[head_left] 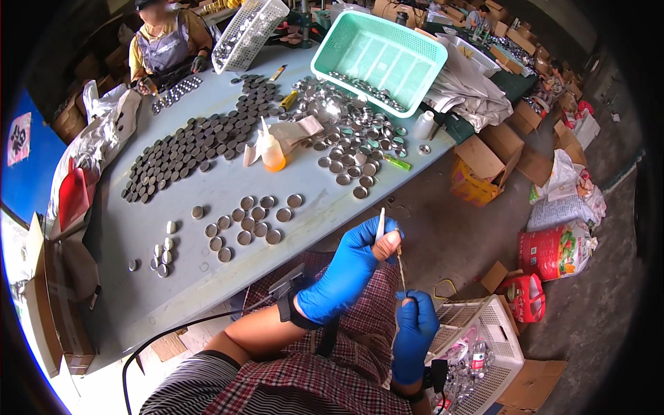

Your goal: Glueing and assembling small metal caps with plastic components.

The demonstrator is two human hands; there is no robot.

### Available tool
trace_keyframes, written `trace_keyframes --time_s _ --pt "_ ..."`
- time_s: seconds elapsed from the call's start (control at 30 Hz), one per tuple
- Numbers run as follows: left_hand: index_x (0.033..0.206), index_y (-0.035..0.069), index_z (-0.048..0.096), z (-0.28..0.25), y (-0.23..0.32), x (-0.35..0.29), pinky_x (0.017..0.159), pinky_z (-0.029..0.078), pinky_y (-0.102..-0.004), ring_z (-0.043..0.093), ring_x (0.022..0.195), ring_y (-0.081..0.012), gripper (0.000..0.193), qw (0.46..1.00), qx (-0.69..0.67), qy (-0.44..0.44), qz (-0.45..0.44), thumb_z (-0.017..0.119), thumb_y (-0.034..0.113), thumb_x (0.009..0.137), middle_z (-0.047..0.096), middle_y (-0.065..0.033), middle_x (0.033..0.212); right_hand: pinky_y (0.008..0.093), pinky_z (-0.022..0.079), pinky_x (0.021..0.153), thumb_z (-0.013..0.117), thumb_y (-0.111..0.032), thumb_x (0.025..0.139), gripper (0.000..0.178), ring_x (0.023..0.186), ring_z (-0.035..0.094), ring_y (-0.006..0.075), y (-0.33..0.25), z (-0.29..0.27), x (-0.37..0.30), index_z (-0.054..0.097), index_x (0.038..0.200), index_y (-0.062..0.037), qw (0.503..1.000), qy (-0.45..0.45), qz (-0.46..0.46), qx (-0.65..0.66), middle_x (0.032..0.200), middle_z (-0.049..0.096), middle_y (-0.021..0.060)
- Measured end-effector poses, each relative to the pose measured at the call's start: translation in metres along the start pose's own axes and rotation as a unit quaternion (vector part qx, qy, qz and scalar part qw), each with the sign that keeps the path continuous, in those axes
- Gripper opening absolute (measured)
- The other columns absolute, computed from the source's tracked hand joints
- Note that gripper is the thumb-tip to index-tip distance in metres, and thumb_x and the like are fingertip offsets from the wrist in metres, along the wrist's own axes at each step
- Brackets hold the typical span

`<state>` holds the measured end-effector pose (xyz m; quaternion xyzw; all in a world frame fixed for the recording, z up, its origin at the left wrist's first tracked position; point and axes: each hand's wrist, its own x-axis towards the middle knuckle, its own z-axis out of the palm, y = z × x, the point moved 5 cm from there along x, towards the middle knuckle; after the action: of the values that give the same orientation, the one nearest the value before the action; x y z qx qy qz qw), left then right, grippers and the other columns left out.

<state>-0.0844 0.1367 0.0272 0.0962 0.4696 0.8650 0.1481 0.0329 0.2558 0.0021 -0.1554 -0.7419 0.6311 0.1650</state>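
My left hand point(349, 266), in a blue glove with the thumb tip bare, is closed just off the table's near edge. It pinches a white tapered nozzle point(381, 223) that points up. Lower and to the right, my right hand point(415, 330), also blue-gloved, is closed on a thin pale strand point(403, 273). The strand runs up to the left thumb and fingers; what it joins there is too small to tell. On the table stands a glue bottle point(270, 155) with a pointed tip and orange liquid. Small round metal caps point(259, 214) lie nearby, open side up.
Rows of dark discs point(197, 149) and a heap of silver caps point(339, 114) cover much of the grey table point(173, 238). A green basket point(380, 59) stands at the far edge. A white crate point(508, 346) sits beside my right hand. Across the table sits another person point(166, 48).
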Motion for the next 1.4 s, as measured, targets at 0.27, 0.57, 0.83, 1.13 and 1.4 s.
trace_keyframes --time_s 0.27,0.57,0.83,1.13,1.4 --pt "0.103 0.005 0.06 -0.006 -0.001 0.002 0.072 0.042 -0.0236 0.051 0.076 -0.0092 0.029 0.998 -0.021 0.014 -0.061 0.058 0.032 0.093 0.056 0.0007 0.084 0.0216 0.041 0.061 0.052 -0.006 0.092 0.009 0.067 0.048 0.0059 -0.009 0.0 0.001 0.059 0.094 0.0004 1.0 0.01 0.007 -0.009 0.086 0.064 0.0034" --pt "0.109 0.002 0.065 0.0 -0.001 -0.004 0.079 0.043 -0.0236 0.052 0.084 -0.0072 0.035 0.994 0.093 -0.043 -0.041 0.064 0.031 0.09 0.06 0.0017 0.091 0.0226 0.041 0.057 0.053 -0.006 0.092 0.009 0.066 0.051 0.0066 0.002 -0.004 0.006 0.059 0.094 0.0003 0.997 0.05 -0.037 -0.046 0.083 0.063 0.0046" --pt "0.096 0.002 0.066 -0.002 -0.021 0.003 0.074 0.042 -0.0222 0.05 0.079 -0.0046 0.023 0.997 0.071 0.012 -0.02 0.063 0.025 0.092 0.06 0.0027 0.084 0.0235 0.039 0.053 0.051 -0.008 0.093 0.01 0.059 0.049 0.0071 -0.011 0.017 0.015 0.056 0.096 0.0002 0.98 0.007 -0.143 -0.139 0.072 0.057 0.0014" --pt "0.089 0.005 0.068 -0.024 -0.061 0.029 0.071 0.042 -0.022 0.054 0.074 -0.0058 0.013 0.989 0.026 0.085 -0.115 0.064 0.017 0.089 0.064 0.0021 0.08 0.0211 0.024 0.048 0.043 -0.023 0.098 0.023 0.053 0.03 0.003 0.025 0.043 0.011 0.052 0.084 -0.0072 0.923 -0.109 0.209 0.304 0.064 0.035 -0.0064" --pt "0.089 0.005 0.068 0.028 -0.074 0.067 0.066 0.041 -0.0219 0.051 0.07 -0.005 0.011 0.993 0.059 0.06 -0.087 0.063 0.014 0.089 0.058 0.0043 0.075 0.0219 0.026 0.048 0.041 -0.023 0.099 0.023 0.053 0.031 0.0042 0.026 0.019 0.035 0.052 0.084 -0.0092 0.928 -0.018 0.172 0.331 0.064 0.036 -0.006"
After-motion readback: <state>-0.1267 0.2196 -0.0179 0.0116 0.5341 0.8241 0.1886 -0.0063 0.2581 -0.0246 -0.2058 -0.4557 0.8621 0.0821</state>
